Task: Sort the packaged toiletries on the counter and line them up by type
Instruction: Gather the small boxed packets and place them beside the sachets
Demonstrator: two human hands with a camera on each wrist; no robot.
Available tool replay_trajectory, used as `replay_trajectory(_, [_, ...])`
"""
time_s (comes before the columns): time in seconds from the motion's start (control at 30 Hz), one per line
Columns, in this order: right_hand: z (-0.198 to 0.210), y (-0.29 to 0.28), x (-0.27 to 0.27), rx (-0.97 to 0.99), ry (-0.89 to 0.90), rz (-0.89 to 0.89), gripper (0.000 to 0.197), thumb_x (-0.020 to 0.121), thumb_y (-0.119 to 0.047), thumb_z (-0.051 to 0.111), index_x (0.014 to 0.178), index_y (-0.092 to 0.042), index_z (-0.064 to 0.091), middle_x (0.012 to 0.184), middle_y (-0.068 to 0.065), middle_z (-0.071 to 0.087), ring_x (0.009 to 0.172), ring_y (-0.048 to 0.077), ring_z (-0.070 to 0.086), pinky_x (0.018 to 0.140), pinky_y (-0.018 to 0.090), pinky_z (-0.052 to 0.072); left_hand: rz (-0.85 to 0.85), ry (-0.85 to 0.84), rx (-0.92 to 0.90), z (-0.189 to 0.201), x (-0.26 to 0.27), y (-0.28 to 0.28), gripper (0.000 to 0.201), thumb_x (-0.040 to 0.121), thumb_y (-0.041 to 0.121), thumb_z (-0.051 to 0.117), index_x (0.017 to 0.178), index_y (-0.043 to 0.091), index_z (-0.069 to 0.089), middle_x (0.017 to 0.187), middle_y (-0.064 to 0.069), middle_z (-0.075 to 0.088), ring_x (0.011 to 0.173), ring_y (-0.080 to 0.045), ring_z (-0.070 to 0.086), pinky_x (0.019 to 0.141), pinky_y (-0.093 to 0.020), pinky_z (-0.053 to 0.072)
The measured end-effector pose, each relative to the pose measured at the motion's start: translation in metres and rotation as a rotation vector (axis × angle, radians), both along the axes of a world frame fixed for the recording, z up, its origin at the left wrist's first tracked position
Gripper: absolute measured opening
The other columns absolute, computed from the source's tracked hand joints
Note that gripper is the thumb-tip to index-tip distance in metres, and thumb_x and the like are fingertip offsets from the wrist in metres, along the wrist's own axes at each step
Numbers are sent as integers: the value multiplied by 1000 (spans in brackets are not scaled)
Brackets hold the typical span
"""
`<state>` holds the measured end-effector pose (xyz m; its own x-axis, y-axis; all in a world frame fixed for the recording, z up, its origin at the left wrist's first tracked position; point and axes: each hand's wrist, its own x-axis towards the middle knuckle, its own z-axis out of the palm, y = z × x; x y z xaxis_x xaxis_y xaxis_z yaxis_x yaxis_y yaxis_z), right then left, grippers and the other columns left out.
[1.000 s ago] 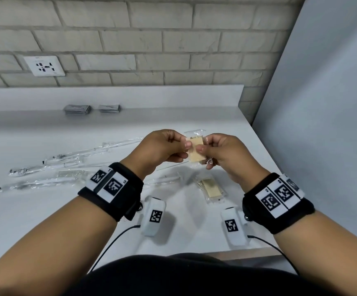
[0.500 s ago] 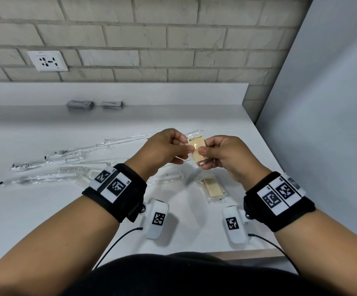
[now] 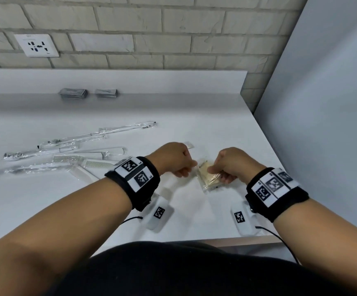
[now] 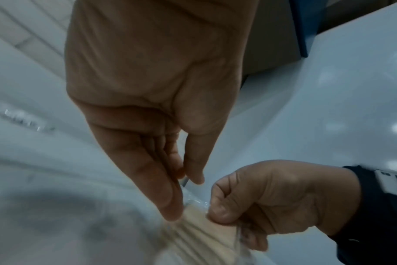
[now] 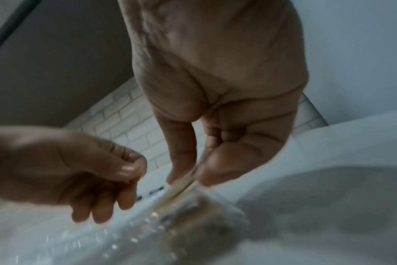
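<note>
Here, from the head view, we find the sorting only partly done. Our right hand (image 3: pixel 230 165) pinches a tan, flat toiletry item in a clear plastic packet (image 3: pixel 208 176), held low over the white worktop (image 3: pixel 205 129) near its right front corner; a second packet of the same kind seems to lie beneath it, though we cannot separate the two. Our left hand (image 3: pixel 173 161) is just beside the packet with its fingers curled. To the left lies a loose spread of long, clear-wrapped toothbrushes (image 3: pixel 92 137) and white combs in clear sleeves (image 3: pixel 83 162), crossing one another at angles rather than lined up. At the back, against the upstand, sit two small stacks of grey sachets (image 3: pixel 88 93), which look already grouped. So we judge the sachets settled, the tan packets being gathered, and the brushes and combs left to sort.

In the left wrist view, our left hand (image 4: pixel 156 111) has its fingertips closed on the clear edge of the packet (image 4: pixel 200 231), while the right hand (image 4: pixel 267 197) grips it from the other side.

In the right wrist view, the right hand (image 5: pixel 215 107) pinches the packet (image 5: pixel 184 190) between thumb and forefinger. The left hand (image 5: pixel 68 170) is curled close by; whether it grips the film we cannot tell here, since the picture is blurred.
</note>
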<state>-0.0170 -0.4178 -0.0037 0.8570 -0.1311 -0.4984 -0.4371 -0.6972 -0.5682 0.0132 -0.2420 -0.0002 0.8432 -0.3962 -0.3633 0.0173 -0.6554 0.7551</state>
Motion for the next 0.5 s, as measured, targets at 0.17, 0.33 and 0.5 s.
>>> replay_trajectory(0.17, [-8, -5, -4, 26, 28, -116, 41, 77, -17, 79, 56, -14, 44, 39, -4, 46, 34, 11, 42, 38, 18, 29, 11, 236, -82, -23, -8, -13, 15, 87, 6, 65, 82, -8, 68, 89, -24, 72, 68, -23, 69, 68, -32, 60])
replay_trajectory(0.33, [-8, 7, -9, 154, 100, -156, 21, 77, -7, 77, 67, -8, 59, 58, 4, 59, 49, 13, 53, 47, 19, 38, 113, 309, -187, -29, -12, -20, 26, 91, 0, 58, 65, -1, 57, 90, -31, 66, 72, -30, 64, 71, -36, 57])
replay_trajectory(0.5, [-15, 16, -6, 137, 64, -54, 23, 64, -11, 81, 77, -6, 63, 76, 11, 67, 64, 20, 63, 59, 25, 55, 156, 423, -328, -29, -16, -10, 27, 92, -1, 55, 65, 5, 52, 88, -26, 65, 77, -29, 64, 75, -36, 56])
